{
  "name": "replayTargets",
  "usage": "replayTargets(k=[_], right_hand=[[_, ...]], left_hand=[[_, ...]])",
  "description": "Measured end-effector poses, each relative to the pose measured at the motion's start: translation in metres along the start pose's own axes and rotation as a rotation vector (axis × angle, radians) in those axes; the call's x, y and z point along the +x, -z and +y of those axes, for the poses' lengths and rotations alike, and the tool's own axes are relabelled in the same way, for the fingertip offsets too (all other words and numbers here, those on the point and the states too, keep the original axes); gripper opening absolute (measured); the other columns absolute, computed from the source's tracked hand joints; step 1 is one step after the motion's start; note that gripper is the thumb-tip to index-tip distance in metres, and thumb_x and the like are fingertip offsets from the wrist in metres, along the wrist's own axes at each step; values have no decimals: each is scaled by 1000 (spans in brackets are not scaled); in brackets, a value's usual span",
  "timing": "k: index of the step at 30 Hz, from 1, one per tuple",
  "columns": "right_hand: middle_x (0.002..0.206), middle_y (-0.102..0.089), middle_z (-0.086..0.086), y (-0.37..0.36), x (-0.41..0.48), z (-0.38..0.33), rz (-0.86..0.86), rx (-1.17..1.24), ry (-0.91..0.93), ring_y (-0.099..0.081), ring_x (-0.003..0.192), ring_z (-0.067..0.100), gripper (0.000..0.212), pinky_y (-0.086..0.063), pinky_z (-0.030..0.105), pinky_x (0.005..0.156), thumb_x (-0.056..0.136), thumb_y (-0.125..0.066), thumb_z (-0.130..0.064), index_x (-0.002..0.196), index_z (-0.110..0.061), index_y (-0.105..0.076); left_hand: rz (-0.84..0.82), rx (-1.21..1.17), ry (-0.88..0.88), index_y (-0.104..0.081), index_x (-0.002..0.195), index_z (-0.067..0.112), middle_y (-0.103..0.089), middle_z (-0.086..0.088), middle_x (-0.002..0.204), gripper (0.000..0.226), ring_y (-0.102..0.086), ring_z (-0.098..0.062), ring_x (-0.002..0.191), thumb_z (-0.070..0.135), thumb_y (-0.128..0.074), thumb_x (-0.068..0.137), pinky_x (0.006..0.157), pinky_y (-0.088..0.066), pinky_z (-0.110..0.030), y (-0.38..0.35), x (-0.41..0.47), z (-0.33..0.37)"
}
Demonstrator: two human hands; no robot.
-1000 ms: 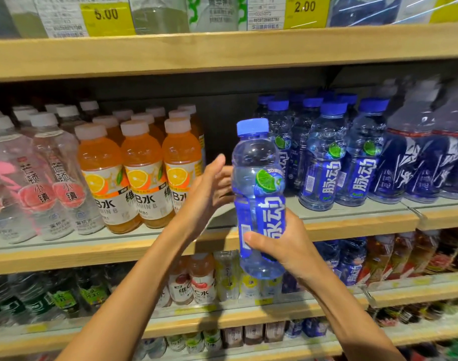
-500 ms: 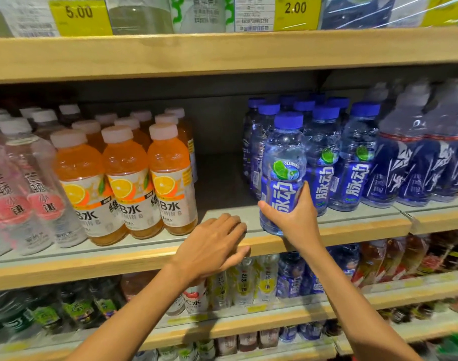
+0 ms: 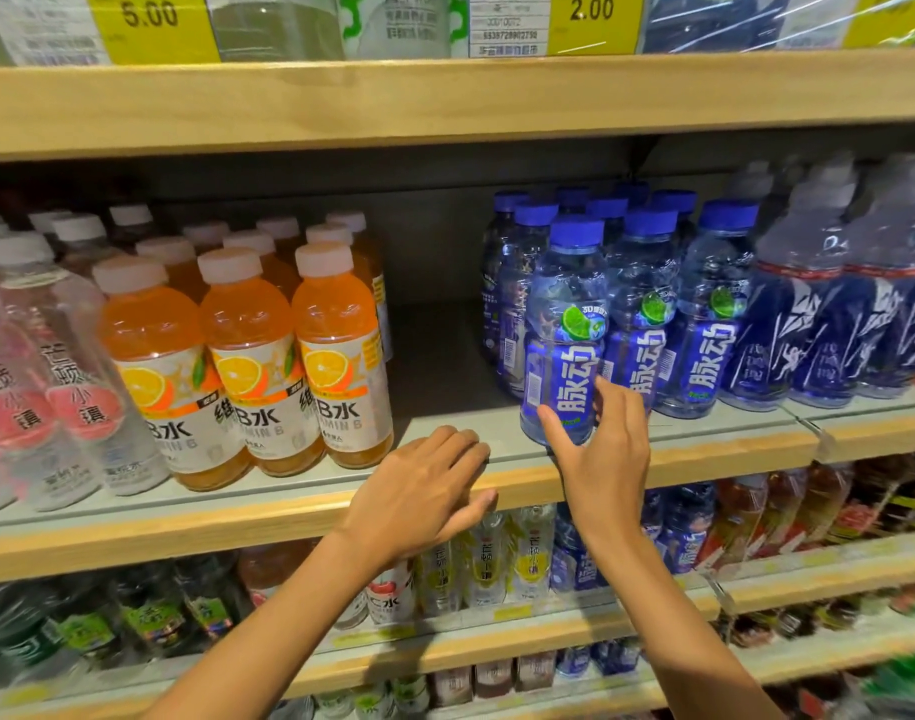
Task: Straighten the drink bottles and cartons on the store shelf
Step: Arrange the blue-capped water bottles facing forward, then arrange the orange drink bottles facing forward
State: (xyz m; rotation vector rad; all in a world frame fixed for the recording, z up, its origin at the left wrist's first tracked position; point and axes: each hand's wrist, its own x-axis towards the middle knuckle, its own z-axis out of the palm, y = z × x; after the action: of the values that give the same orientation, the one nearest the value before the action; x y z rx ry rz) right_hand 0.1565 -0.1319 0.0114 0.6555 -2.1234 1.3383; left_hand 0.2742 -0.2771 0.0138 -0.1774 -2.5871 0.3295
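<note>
A blue bottle is seen standing upright at the near edge of the shelf, at the left front of a block of like bottles with blue caps and blue labels. Its lower part is held by the right hand: the thumb is laid against the left of the label's foot, and the curled fingers are set on the right of it. The left hand is rested palm down on the wooden lip of the shelf, just left of the blue bottle, with the fingers nearly straight and nothing grasped. A bare strip of shelf is left between the blue bottle and the orange bottles, which are ranked in rows to the left, white-capped, labels turned to the front. Further left, clear bottles with pink labels are stood. To the right of the blue block, taller bottles with dark blue wraps are lined up. On the shelf above, yellow price tags marked 5.00 and 2.00 are fixed. Below, two more shelves of mixed drinks are seen, too blurred for the labels to be read.
</note>
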Motion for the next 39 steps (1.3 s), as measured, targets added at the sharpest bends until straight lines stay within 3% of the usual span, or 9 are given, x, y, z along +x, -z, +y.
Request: replayTargets(k=[6,10,14,17,20,23,27,34,39], right_hand=[[118,-57,16,-4,1,0,-26,-28,-2,-55,110,28,57,-44,32,89,85,-69,-29,129,2,-51],[124,-57,12,3,-1,-1,-52,17,-44,-53,114,24,55,-37,23,91,88,-67,-27,133,-2,-48],[100,-60,7,11,-18,-14,116,99,7,-55,90,16,29,-33,10,80,86,-67,-11,113,-4,-58],[90,-60,2,-1,-31,-36,31,191,53,-55,79,14,19,-33,2,74,85,-66,-4,103,-7,-60],[96,-62,2,-28,-39,-63,-190,298,39,-59,86,15,25,-38,4,77,86,-67,-12,109,-11,-58],[114,-59,1,-58,-41,-86,-390,379,-35,-57,104,12,46,-47,24,88,84,-68,-32,123,-15,-50],[125,-55,0,-89,-33,-107,-554,431,-130,-56,111,13,72,-50,32,91,72,-72,-55,126,-20,-41],[96,-55,-18,-109,-29,-118,-506,494,-159,-57,89,-2,59,-45,15,68,67,-80,-47,107,-26,-43],[94,-59,-11,-94,-28,-116,-378,471,-99,-56,84,-3,58,-42,8,66,66,-84,-38,107,-21,-47]], left_hand=[[2,-10,16,-65,110,11,-66,-6,108,48,-63,-20,92,46,-36,95,64,-55,-31,2,0,1],[46,-130,42,-64,109,9,-65,-6,109,41,-63,-21,92,39,-40,96,70,-54,-33,8,-9,2],[220,-101,35,-66,102,5,-66,-10,103,24,-61,-22,90,22,-53,90,75,-50,-31,10,-44,-4],[337,4,36,-70,95,1,-68,-14,100,19,-62,-26,91,13,-57,88,78,-49,-32,10,-77,-23],[325,115,31,-72,94,-1,-69,-17,100,21,-67,-31,88,13,-58,87,75,-54,-37,12,-99,-49],[280,210,-52,-73,98,-1,-71,-19,103,30,-70,-31,88,19,-53,90,75,-58,-36,8,-110,-67],[309,325,-122,-74,102,5,-72,-14,105,41,-71,-27,89,26,-39,97,77,-56,-34,-4,-114,-72],[389,424,-129,-56,115,2,-70,-14,107,35,-67,-28,93,27,-38,98,86,-45,-35,-11,-115,-74],[360,357,-94,-60,112,2,-69,-15,108,35,-65,-29,94,28,-44,95,86,-45,-35,-6,-115,-72]])
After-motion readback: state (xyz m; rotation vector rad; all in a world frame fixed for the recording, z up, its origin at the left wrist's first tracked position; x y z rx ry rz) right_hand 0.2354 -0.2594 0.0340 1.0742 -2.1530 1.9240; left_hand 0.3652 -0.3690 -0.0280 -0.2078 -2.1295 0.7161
